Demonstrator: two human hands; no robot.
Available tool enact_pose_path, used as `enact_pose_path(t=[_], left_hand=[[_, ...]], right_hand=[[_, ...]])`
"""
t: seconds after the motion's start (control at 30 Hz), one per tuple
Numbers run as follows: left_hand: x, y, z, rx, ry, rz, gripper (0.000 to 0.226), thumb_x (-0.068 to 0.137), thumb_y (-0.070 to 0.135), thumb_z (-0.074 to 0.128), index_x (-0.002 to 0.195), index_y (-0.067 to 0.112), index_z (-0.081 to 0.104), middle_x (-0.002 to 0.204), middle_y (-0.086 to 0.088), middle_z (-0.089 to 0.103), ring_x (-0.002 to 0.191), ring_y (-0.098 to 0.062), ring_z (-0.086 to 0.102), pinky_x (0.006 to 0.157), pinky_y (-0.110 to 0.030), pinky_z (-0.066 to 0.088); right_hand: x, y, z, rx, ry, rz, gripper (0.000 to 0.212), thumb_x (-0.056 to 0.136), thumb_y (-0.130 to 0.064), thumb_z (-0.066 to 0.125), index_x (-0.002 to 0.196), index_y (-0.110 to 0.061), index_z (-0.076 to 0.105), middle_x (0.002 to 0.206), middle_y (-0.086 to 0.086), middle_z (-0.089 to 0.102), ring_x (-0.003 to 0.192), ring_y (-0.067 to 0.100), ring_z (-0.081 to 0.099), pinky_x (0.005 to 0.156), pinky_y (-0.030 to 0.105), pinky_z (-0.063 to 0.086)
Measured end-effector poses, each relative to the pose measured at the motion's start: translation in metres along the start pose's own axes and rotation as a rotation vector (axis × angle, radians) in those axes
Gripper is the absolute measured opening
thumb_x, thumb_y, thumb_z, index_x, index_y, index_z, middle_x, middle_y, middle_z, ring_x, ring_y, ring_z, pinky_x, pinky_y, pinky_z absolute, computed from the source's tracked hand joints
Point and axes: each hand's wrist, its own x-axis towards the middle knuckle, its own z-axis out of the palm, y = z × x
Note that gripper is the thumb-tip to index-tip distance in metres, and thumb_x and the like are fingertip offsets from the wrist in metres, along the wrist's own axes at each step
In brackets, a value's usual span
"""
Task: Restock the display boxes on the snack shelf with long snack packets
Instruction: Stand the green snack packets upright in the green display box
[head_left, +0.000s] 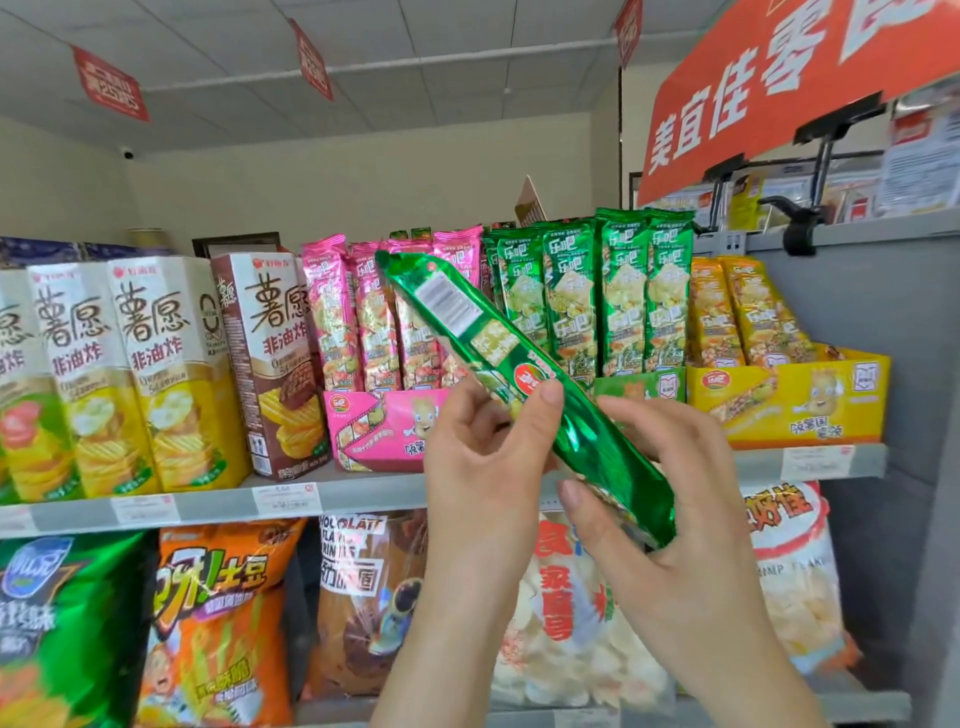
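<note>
Green packet (493, 338) tilted before shelf (363, 493); left hand (478, 457) pinches middle, right hand (685, 499) grips lower end. Turn upright, front face outward, slot into green box (639, 387) at 1 o'clock

Tall chip boxes (171, 374) stand above snack bags (218, 623); a red sign (753, 104) hangs overhead.
</note>
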Motion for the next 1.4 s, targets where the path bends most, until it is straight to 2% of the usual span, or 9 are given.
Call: enact_pose_path(t=[0.13,0.2,0.27,0.4,0.53,0.77,1.0,1.13,1.4], left_hand=[[0.005,0.007,-0.004,0.013,0.059,0.036,0.052,0.07,0.049,0.076,0.099,0.01,0.057,0.093,-0.018,0.056,0.088,-0.028,0.061,0.081,-0.06,0.052],[0.004,0.004,-0.005,0.03,0.055,0.0,0.072,0.072,0.057,0.074,0.12,0.008,0.054,0.112,-0.02,0.06,0.109,-0.024,0.063,0.088,-0.048,0.056],[0.003,-0.002,-0.007,0.026,-0.041,0.021,0.053,0.079,0.057,0.069,0.116,0.019,0.061,0.107,-0.003,0.069,0.103,-0.01,0.065,0.081,-0.029,0.056],[-0.001,-0.002,-0.007,0.053,-0.091,-0.043,0.1,0.068,0.07,0.07,0.132,-0.002,0.043,0.139,-0.016,0.042,0.125,-0.036,0.046,0.1,-0.058,0.033],[0.005,-0.006,-0.014,-0.105,-0.318,0.013,0.04,0.079,0.052,0.073,0.107,0.023,0.07,0.108,-0.001,0.07,0.099,-0.017,0.064,0.086,-0.032,0.051],[0.008,-0.006,-0.017,-0.155,-0.308,-0.016,0.025,0.076,0.036,0.077,0.098,0.027,0.074,0.094,0.004,0.071,0.087,-0.012,0.063,0.08,-0.028,0.051],[0.004,-0.005,-0.02,0.073,-0.273,0.145,0.018,0.082,0.032,0.064,0.097,0.036,0.072,0.092,0.01,0.073,0.085,-0.004,0.065,0.074,-0.019,0.051],[-0.012,-0.012,-0.019,0.203,-0.359,0.101,0.023,0.086,0.026,0.065,0.109,0.029,0.068,0.099,0.002,0.073,0.09,-0.005,0.065,0.072,-0.016,0.052],[-0.031,-0.022,-0.033,0.4,-0.422,-0.113,0.034,0.069,0.027,0.08,0.1,0.023,0.069,0.093,-0.001,0.074,0.089,-0.031,0.067,0.081,-0.049,0.055]], right_hand=[[-0.009,0.005,-0.003,0.069,-0.004,0.098,0.039,0.084,-0.036,0.07,0.116,-0.045,0.05,0.11,-0.005,0.059,0.099,0.015,0.064,0.077,0.018,0.05],[-0.011,0.003,0.0,0.179,0.035,0.173,0.038,0.079,-0.035,0.072,0.111,-0.048,0.055,0.108,-0.004,0.065,0.094,0.017,0.069,0.073,0.018,0.053],[-0.012,0.0,0.004,0.369,0.102,0.272,0.035,0.075,-0.035,0.075,0.107,-0.045,0.064,0.102,-0.007,0.07,0.083,0.016,0.074,0.067,0.019,0.056],[-0.014,-0.004,0.007,0.607,0.126,0.459,0.029,0.077,-0.03,0.073,0.102,-0.042,0.073,0.095,-0.003,0.076,0.059,0.026,0.073,0.054,0.026,0.058],[-0.012,-0.006,0.005,0.79,0.01,0.58,0.039,0.07,-0.05,0.079,0.103,-0.028,0.076,0.086,0.008,0.075,0.052,0.025,0.067,0.046,0.024,0.051],[-0.008,-0.003,0.001,0.874,-0.193,0.674,0.055,0.069,-0.061,0.076,0.102,-0.018,0.076,0.076,0.009,0.072,0.054,0.02,0.064,0.045,0.021,0.048],[0.005,0.0,-0.006,0.405,-0.171,0.489,0.049,0.075,-0.066,0.055,0.116,-0.042,0.067,0.112,-0.014,0.071,0.107,0.003,0.064,0.081,0.022,0.052],[0.025,-0.002,-0.007,0.51,-0.151,0.34,0.025,0.086,-0.034,0.067,0.111,-0.028,0.07,0.104,-0.003,0.074,0.099,0.011,0.069,0.077,0.019,0.053],[0.03,0.008,-0.004,0.524,0.133,0.365,0.041,0.076,-0.026,0.074,0.116,-0.027,0.065,0.092,0.0,0.076,0.084,0.012,0.071,0.076,0.024,0.055]])
